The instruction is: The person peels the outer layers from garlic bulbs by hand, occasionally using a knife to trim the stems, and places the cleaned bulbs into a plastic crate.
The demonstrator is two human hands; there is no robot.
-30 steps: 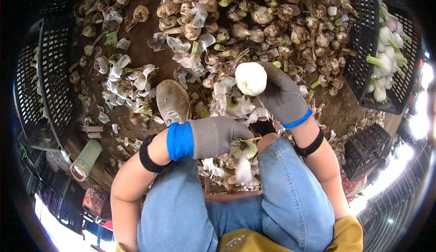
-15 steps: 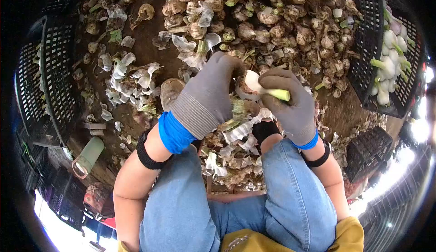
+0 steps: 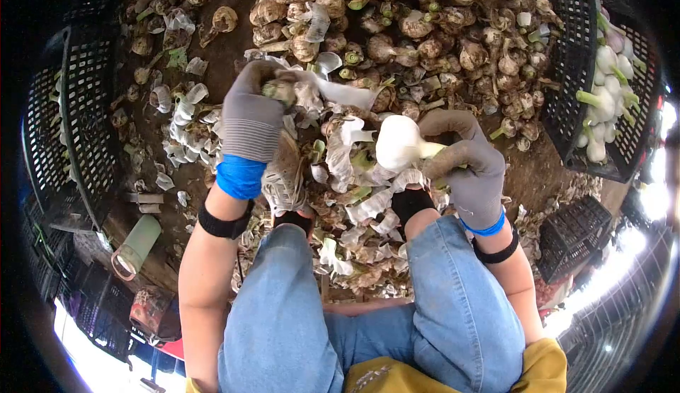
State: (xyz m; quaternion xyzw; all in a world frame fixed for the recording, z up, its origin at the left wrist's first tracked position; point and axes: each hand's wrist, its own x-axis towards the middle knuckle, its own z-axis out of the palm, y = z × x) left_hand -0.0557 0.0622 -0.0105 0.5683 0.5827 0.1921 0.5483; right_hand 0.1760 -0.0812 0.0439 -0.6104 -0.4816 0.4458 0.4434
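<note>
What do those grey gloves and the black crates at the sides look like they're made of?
The gloves, on the left hand and right hand, look like knitted fabric: matte grey, ribbed at the wrist, with blue cuff trim. The crates look like moulded plastic: stiff black lattice walls with a slight sheen. Any coating on the palms can't be made out.

The right hand (image 3: pixel 464 163) covers the stem end of the peeled garlic bulb (image 3: pixel 397 141). The left hand (image 3: pixel 253 113) hides most of a torn skin (image 3: pixel 340 92), perhaps still pinched. The black crate (image 3: pixel 71 110) fades into the dark rim.
</note>
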